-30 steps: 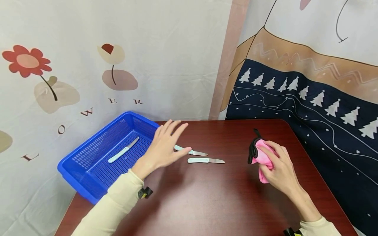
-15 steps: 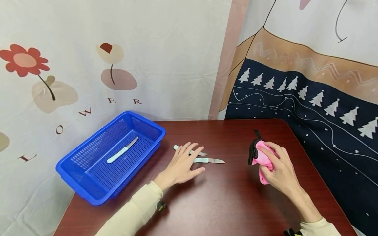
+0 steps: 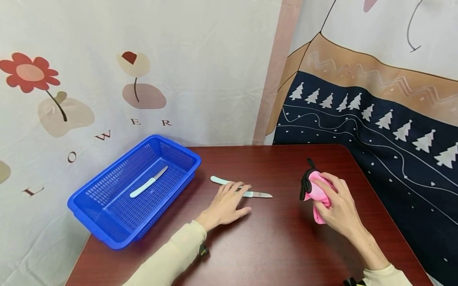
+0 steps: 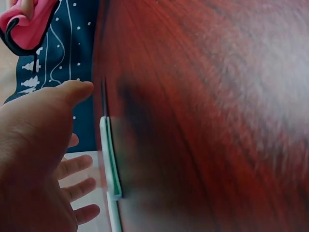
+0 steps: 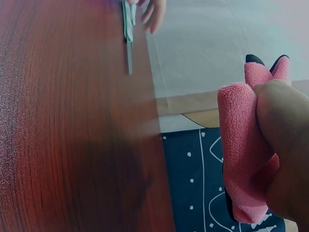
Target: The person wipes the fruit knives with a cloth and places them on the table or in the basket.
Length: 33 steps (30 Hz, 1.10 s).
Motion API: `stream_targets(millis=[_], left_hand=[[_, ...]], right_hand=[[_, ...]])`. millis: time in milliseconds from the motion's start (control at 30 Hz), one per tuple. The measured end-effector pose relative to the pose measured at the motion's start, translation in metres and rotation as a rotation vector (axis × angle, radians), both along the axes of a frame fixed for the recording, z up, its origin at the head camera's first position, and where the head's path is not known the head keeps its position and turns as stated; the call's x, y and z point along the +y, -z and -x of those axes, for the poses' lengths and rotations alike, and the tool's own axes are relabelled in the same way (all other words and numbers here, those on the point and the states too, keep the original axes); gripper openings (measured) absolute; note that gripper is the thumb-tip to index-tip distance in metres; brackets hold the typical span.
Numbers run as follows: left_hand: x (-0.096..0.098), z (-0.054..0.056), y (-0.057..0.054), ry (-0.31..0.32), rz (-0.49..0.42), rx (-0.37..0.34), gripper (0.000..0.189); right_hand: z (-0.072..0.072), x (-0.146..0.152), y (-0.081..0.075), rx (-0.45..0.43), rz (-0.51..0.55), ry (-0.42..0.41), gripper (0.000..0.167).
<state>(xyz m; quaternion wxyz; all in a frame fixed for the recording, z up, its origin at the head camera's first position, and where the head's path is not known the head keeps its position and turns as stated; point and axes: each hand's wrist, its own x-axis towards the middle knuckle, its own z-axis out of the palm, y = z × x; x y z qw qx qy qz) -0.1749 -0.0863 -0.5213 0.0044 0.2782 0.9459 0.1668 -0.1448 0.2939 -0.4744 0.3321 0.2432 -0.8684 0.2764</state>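
Note:
My left hand (image 3: 223, 206) hangs low over two paring knives with pale mint handles, its fingers fairly straight and spread. Of the nearer paring knife (image 3: 261, 195), the blade and part of the handle show; the rest lies behind my fingers. Behind it is the farther paring knife (image 3: 219, 180), its blade mostly covered by the hand. In the left wrist view, a mint handle (image 4: 111, 157) is just beside the fingers, with nothing in the palm. At the right, my right hand (image 3: 340, 206) grips a folded pink cloth (image 5: 241, 140) with black edging, held above the table.
A blue perforated plastic basket (image 3: 123, 216) stands at the table's left side. Another paring knife (image 3: 149, 181) lies inside it. The brown wooden table (image 3: 272, 246) ends at the back against a printed curtain (image 3: 214, 79).
My left hand has moved from beside the basket rightward and toward me, then lowered over the two knives. The right hand has stayed nearly still with the cloth.

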Motion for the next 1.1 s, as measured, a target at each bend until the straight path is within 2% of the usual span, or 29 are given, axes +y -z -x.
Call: stream_targets(millis=[200, 333, 500, 600, 867, 900, 967, 1100], left_hand=[[0.006, -0.001, 0.003, -0.013, 0.029, 0.019, 0.076], [0.008, 0.000, 0.009, -0.022, 0.051, 0.075, 0.069], [0.011, 0.000, 0.016, -0.019, 0.073, 0.178, 0.046], [0.012, -0.001, 0.017, -0.013, 0.064, 0.229, 0.033], [0.006, -0.003, 0.022, 0.024, -0.028, 0.290, 0.014], [0.004, -0.003, 0.024, 0.032, -0.047, 0.298, 0.013], [0.001, 0.001, 0.037, 0.043, -0.071, 0.315, 0.011], [-0.006, 0.013, 0.070, 0.035, -0.093, 0.319, 0.013]], right_hand=[[0.000, 0.000, 0.001, -0.007, -0.004, -0.001, 0.058], [0.000, 0.000, 0.001, -0.008, -0.006, 0.000, 0.059], [-0.001, -0.001, 0.002, -0.025, -0.015, 0.008, 0.062], [-0.002, -0.002, 0.002, -0.031, -0.019, 0.010, 0.061], [-0.003, -0.006, 0.002, -0.031, -0.025, 0.007, 0.058], [-0.003, -0.006, 0.002, -0.032, -0.026, 0.006, 0.059], [-0.003, -0.007, 0.002, -0.033, -0.029, 0.002, 0.059], [-0.002, -0.007, 0.003, -0.030, -0.028, -0.005, 0.059]])
